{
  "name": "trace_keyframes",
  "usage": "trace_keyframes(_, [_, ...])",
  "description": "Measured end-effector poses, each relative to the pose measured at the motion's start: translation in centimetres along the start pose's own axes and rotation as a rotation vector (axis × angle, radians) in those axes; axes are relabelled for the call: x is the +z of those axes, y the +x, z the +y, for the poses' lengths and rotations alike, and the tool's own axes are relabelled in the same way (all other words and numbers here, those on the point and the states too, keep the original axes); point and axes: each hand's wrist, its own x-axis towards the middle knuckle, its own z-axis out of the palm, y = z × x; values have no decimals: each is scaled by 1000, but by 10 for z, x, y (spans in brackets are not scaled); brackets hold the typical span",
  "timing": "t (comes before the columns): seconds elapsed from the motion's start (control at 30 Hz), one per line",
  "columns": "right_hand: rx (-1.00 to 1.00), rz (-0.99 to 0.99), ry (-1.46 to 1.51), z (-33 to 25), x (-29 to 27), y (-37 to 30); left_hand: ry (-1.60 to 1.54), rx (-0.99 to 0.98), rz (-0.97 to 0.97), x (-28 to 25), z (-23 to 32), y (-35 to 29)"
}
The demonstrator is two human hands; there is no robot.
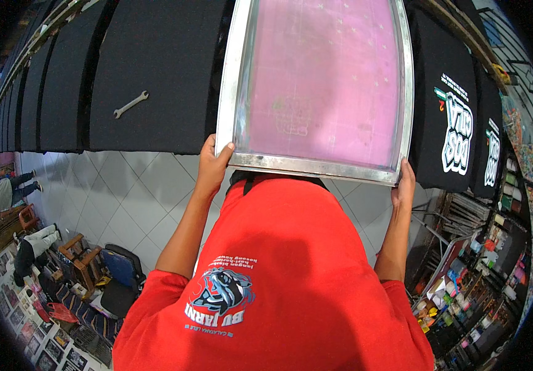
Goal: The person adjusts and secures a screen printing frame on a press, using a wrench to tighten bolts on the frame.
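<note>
The person wears a bright red short-sleeved T-shirt (291, 272) with a round printed emblem in blue, grey and white and white lettering on the chest, a dark collar edge at the neck, and both forearms bare below the sleeves.

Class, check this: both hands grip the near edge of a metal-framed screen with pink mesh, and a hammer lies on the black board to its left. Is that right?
Not quite. The head view shows a wrench, not a hammer, on the black board. The left hand and right hand do grip the near edge of the screen.
</note>
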Motion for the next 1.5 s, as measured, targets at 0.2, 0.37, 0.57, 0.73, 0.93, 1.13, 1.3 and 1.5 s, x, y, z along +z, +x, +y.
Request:
trace_keyframes(0.2, [6, 5, 25, 4, -4, 3, -16, 10, -13, -4, -8, 3])
trace_keyframes(0.37, [19, -1, 49, 3, -3, 1, -41, 5, 4, 0, -2, 1])
trace_keyframes(0.57, [14, 20, 23, 4, -4, 2, -24, -1, -11, -1, -2, 2])
trace_keyframes(0.73, [17, 9, 35, 1, -1, 0, -51, 1, 2, 2, 1, 1])
trace_keyframes(0.93, [20, 2, 28, -3, 3, -3, -8, 3, -10, -1, -2, 2])
trace_keyframes(1.13, [11, 20, 14, 0, 1, -1, -8, -14, -21, -3, -5, 3])
trace_keyframes(1.3, [8, 12, 16, -2, 3, -2, 11, -17, -36, -6, -8, 4])
trace_keyframes(1.5, [16, 9, 10, -1, 0, 0, -101, 33, -23, 5, 5, -1])
